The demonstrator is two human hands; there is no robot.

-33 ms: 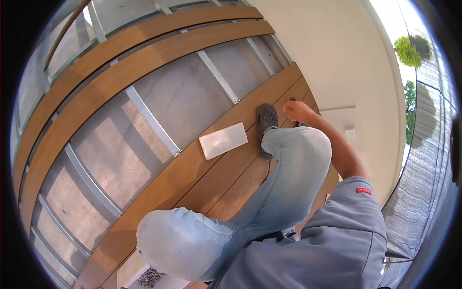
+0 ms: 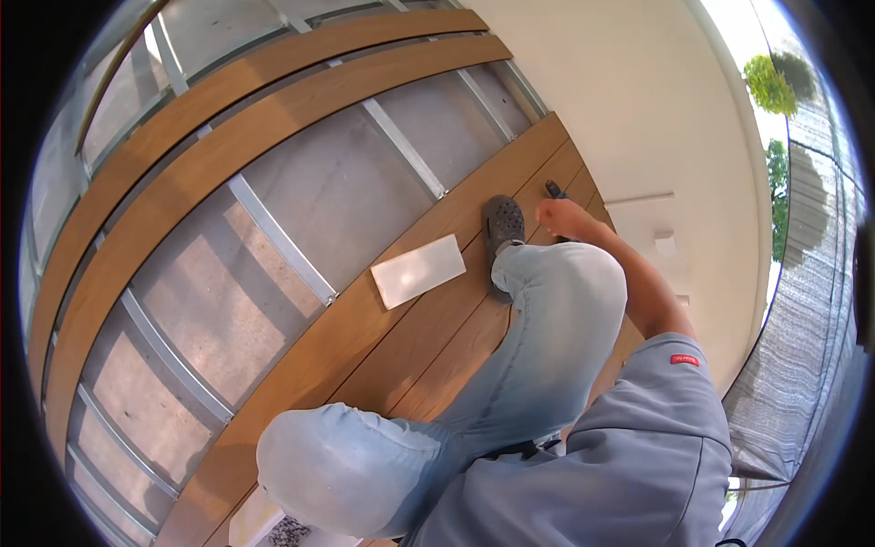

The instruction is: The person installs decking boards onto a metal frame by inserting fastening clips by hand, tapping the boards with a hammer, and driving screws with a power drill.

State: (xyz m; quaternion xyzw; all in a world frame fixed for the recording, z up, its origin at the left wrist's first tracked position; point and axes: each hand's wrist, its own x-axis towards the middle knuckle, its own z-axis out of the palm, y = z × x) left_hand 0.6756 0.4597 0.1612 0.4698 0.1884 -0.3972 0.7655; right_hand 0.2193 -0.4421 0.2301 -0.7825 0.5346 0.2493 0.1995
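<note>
1. We see the right hand (image 2: 567,221) out past the raised right knee (image 2: 576,284), low over the wooden decking (image 2: 374,360), near the pale wall (image 2: 674,109).
2. Its fingers are curled inward rather than spread. We cannot tell whether they grip anything, because the hand hides its own underside.
3. The dark tool (image 2: 553,190) is right at this hand: one end shows just beyond the knuckles, on the side away from the knee, and the hand covers the middle from our view.
4. Just left of the hand we find the grey clog (image 2: 503,221), resting on the boards.
5. Further left, well apart from the hand, a white box (image 2: 419,271) lies flat on the decking, with the clog between the two.
6. Near the lower edge, beside the left knee (image 2: 333,469), we make out an open container (image 2: 251,518) holding small dark pieces (image 2: 290,531), far from the right hand.
7. We cannot tell the state of the left hand, which is out of sight.
</note>
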